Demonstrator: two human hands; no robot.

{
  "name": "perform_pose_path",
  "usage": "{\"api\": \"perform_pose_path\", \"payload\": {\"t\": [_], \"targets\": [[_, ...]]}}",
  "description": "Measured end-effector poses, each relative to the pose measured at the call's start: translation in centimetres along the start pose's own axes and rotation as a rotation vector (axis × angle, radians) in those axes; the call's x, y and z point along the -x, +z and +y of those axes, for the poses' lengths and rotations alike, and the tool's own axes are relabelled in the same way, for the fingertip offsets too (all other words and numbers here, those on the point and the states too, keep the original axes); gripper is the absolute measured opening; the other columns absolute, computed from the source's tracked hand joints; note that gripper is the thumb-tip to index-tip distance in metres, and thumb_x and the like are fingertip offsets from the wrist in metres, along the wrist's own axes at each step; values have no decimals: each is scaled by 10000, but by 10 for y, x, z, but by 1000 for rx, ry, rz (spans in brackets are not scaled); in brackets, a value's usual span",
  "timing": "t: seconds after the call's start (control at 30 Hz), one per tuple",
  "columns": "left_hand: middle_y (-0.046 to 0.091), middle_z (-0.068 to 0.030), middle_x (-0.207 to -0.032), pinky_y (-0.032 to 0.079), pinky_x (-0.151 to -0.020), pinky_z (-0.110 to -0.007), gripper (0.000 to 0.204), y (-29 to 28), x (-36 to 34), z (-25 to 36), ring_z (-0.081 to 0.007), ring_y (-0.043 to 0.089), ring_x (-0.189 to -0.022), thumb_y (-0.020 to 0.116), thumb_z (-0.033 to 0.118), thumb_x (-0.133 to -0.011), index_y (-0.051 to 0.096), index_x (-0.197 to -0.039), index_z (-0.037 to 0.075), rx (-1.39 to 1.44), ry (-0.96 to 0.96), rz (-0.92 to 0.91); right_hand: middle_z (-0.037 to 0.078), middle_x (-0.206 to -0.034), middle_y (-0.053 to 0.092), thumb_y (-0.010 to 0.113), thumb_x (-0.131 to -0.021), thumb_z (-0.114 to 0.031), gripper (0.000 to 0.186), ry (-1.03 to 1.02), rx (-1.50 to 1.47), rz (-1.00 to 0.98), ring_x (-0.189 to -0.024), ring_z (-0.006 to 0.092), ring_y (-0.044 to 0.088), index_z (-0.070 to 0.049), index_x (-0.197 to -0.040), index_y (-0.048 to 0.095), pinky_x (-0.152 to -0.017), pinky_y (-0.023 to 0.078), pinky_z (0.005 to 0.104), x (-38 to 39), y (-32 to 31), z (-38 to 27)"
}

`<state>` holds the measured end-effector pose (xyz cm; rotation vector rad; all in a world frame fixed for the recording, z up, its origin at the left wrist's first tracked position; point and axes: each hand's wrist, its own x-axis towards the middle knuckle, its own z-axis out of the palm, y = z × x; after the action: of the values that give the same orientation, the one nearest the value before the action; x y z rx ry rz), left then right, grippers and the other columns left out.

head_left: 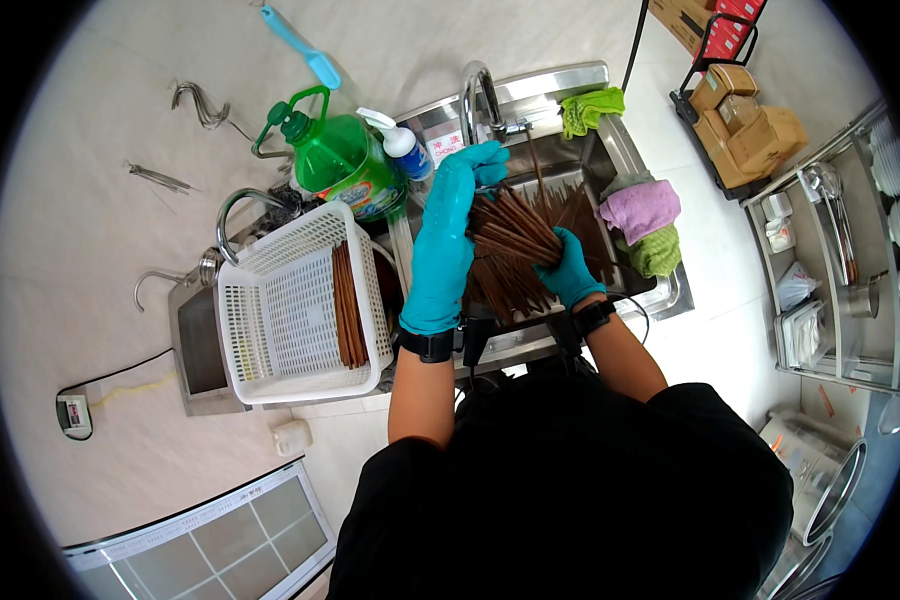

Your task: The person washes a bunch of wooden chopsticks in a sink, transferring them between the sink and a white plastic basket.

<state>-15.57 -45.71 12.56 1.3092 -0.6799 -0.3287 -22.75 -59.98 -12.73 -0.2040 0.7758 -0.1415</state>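
Both my hands wear turquoise gloves. My right hand [570, 270] grips the lower end of a fanned bundle of brown chopsticks [515, 230] over the steel sink basin [598, 160]. My left hand [450, 225] is raised at the bundle's upper left, fingers bent and pressed together below the curved tap [478, 90]; what they hold is hidden. More loose chopsticks [495, 285] lie in the basin. A white perforated basket [275, 315] to the left holds a row of chopsticks [350, 305] along its right side.
A green jug [335, 160] and white bottle [405, 145] stand behind the basket. Cloths [640, 208] hang on the sink's right edge, another [590, 108] at its back. A trolley with boxes [755, 140] and steel shelving [820, 320] stand right. A steel pot [820, 470] is lower right.
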Motion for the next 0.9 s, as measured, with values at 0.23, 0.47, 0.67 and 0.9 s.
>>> {"api": "perform_pose_path", "payload": {"t": [0.23, 0.47, 0.67, 0.9], "targets": [[477, -117, -1264, 329, -995, -357, 537, 4, 5, -18, -228, 456, -1148, 299, 449, -950, 427, -1270, 38, 247, 137, 105, 57, -826, 539, 514, -851, -310, 193, 4, 70, -103, -714, 196, 526, -120, -840, 543, -557, 437, 354, 30, 26, 0], [383, -140, -1351, 313, -1024, -413, 757, -10, 14, -89, -269, 383, -1227, 474, 555, -787, 352, -1336, 47, 253, 161, 191, 58, -842, 532, 472, -871, -310, 213, -49, 91, -141, -732, 185, 518, -108, -859, 537, -579, 434, 353, 24, 40, -5], [425, -110, -1327, 439, -948, -369, 654, 0, 28, -94, -224, 461, -1166, 697, 99, -762, 375, -1330, 68, 93, -258, 37, 51, -873, 533, 476, -868, -301, 189, -88, 90, -124, -794, 172, 515, -119, -866, 528, -656, 433, 336, 24, 53, -1], [626, -96, -952, 484, -839, -357, 181, -17, 19, -115, -200, 591, -909, 606, 97, -831, 586, -1000, 36, 397, -147, 197, 51, -965, 525, 488, -883, -328, 216, -96, 284, -118, -869, 182, 519, -137, -974, 535, -694, 476, 323, 39, 62, 14]]}}
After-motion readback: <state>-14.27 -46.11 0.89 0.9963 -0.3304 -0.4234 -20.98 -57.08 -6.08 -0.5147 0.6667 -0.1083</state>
